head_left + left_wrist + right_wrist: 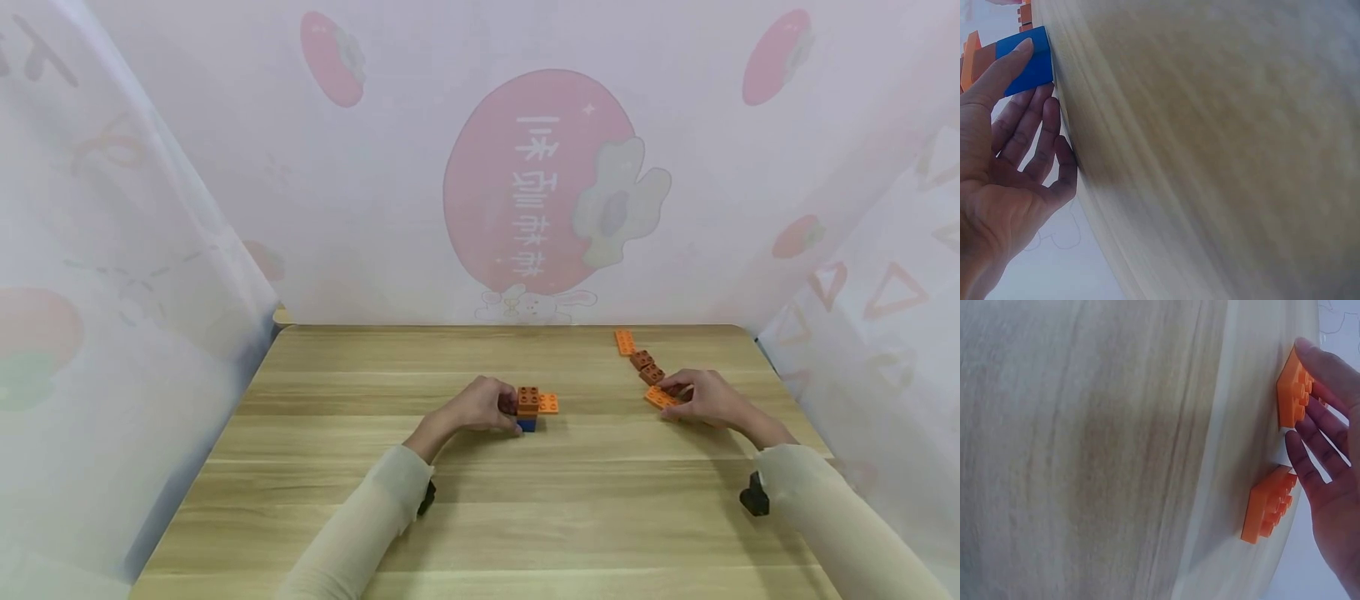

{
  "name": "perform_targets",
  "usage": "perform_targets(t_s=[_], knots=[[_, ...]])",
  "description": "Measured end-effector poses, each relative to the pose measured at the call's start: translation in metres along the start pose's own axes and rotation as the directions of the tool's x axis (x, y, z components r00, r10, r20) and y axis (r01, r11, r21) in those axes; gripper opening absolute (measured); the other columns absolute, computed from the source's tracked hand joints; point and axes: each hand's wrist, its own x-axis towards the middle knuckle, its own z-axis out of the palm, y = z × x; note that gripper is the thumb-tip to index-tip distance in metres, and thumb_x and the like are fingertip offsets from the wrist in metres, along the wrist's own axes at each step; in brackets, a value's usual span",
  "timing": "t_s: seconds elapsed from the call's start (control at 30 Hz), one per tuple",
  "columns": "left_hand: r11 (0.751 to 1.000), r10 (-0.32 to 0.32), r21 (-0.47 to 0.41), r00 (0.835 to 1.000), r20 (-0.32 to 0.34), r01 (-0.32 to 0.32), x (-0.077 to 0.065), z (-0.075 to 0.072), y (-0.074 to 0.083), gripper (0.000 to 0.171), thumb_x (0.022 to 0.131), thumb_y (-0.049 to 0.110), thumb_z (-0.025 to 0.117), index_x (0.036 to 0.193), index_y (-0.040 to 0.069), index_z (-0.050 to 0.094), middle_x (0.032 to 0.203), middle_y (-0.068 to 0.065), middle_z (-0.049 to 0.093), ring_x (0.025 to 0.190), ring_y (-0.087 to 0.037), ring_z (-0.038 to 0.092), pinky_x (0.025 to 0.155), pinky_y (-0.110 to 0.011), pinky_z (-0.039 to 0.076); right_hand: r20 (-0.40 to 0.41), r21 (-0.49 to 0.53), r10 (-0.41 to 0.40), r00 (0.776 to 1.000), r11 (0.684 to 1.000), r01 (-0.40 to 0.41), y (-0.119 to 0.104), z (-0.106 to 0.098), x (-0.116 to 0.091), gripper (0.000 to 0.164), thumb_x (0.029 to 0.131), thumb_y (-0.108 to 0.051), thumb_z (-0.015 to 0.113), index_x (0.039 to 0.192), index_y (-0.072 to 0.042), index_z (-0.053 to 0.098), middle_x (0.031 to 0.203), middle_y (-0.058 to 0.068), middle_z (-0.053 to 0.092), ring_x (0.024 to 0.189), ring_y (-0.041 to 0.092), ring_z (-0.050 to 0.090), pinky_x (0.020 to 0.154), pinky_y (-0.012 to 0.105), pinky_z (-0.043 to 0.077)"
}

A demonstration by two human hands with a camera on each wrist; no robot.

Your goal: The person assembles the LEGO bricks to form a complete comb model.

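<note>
My left hand (pixel 480 404) holds a small stack of toy building bricks, with the thumb on the blue brick (pixel 1025 61) at its bottom. Above the blue is brown, an orange plate (pixel 549 403) juts out to the right, and a brown brick (pixel 528 397) with studs sits on top. Over to the right, my right hand (pixel 707 398) pinches an orange brick (pixel 660 397) between thumb and fingers, close over the table. A second orange brick (pixel 1269 506) lies beside that hand in the right wrist view; the hand hides it in the head view.
Beyond the right hand, two brown bricks (pixel 647 367) and an orange brick (pixel 625 342) lie in a slanting row towards the back edge of the wooden table (pixel 465 500). Pale printed curtains (pixel 375 208) enclose the table at the back and both sides.
</note>
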Motion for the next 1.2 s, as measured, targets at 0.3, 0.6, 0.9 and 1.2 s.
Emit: perform_targets(t_s=[0.3, 0.6, 0.9, 1.2], knots=[[1.0, -0.007, -0.002, 1.0, 0.004, 0.007, 0.0, 0.0, 0.0, 0.027, 0.08, 0.023, 0.096, 0.096, 0.013, 0.076, 0.088, 0.006, 0.074, 0.077, -0.004, 0.066, 0.074, -0.025, 0.056, 0.012, -0.006, 0.016, 1.0, 1.0, -0.015, -0.004, 0.001, 0.001, 0.043, 0.084, -0.012, 0.091, 0.12, 0.002, 0.075, 0.106, 0.011, 0.075, 0.092, 0.021, 0.069, 0.078, 0.034, 0.059], [1.0, -0.003, 0.008, 1.0, 0.006, 0.003, 0.0, 0.0, 0.0, 0.029, 0.08, 0.023, 0.096, 0.098, 0.011, 0.076, 0.09, 0.005, 0.075, 0.078, -0.004, 0.065, 0.076, -0.025, 0.056, -0.004, -0.012, -0.027, 1.0, 1.0, 0.027, -0.005, 0.006, 0.002, 0.035, 0.082, -0.004, 0.09, 0.114, 0.001, 0.077, 0.104, 0.013, 0.075, 0.09, 0.02, 0.069, 0.077, 0.032, 0.059], [1.0, 0.012, -0.002, 1.0, 0.008, -0.012, 0.001, 0.0, -0.001, 0.029, 0.08, 0.022, 0.096, 0.099, 0.011, 0.077, 0.09, 0.005, 0.075, 0.079, -0.004, 0.066, 0.076, -0.025, 0.056, 0.027, -0.028, -0.021, 0.999, 0.999, 0.022, -0.009, 0.005, 0.003, 0.036, 0.083, -0.001, 0.088, 0.118, -0.001, 0.077, 0.113, 0.018, 0.075, 0.092, 0.022, 0.069, 0.076, 0.031, 0.058], [1.0, -0.001, 0.003, 1.0, 0.004, 0.001, 0.0, 0.0, -0.001, 0.029, 0.08, 0.022, 0.096, 0.098, 0.011, 0.076, 0.09, 0.006, 0.075, 0.078, -0.004, 0.065, 0.076, -0.025, 0.056, 0.026, -0.031, -0.051, 0.998, 0.998, 0.052, -0.015, 0.003, 0.005, 0.037, 0.083, -0.001, 0.089, 0.119, -0.002, 0.077, 0.118, 0.021, 0.074, 0.095, 0.026, 0.071, 0.078, 0.035, 0.06]])
